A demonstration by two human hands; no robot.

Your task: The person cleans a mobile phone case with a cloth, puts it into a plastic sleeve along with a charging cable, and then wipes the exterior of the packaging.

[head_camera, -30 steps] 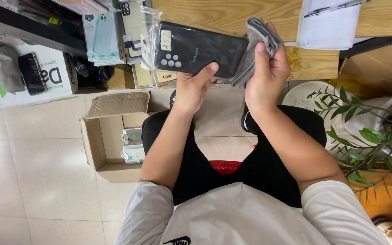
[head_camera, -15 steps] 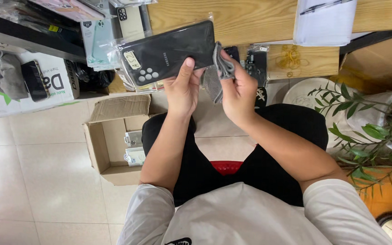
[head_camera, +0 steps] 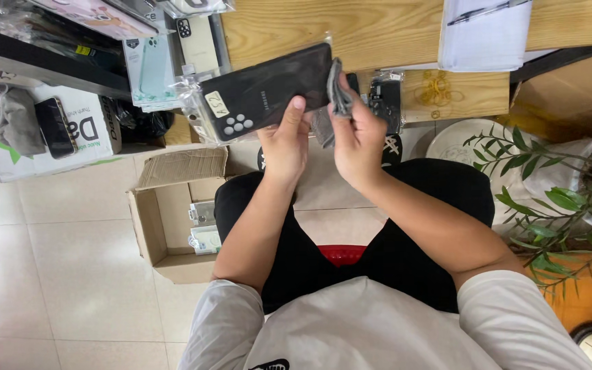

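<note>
Wooden tabletop [head_camera: 378, 27] fills the background at twelve o'clock. Before it, a black phone case in a clear sleeve [head_camera: 265, 92] tilts — the left hand [head_camera: 284, 147] pinches its lower edge, thumb on top. At three o'clock of it, the right hand [head_camera: 358, 140] has fingers curled around a grey cloth [head_camera: 337, 92]. An open cardboard box [head_camera: 162, 219] sits on the floor at seven o'clock.

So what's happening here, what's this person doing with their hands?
A seated person holds a black phone case in a clear plastic sleeve up over their lap. The left hand grips its lower edge, thumb on the face. The right hand pinches a dark grey folded piece at the sleeve's right end. An open cardboard box sits on the floor to their left, below a wooden table.
</note>
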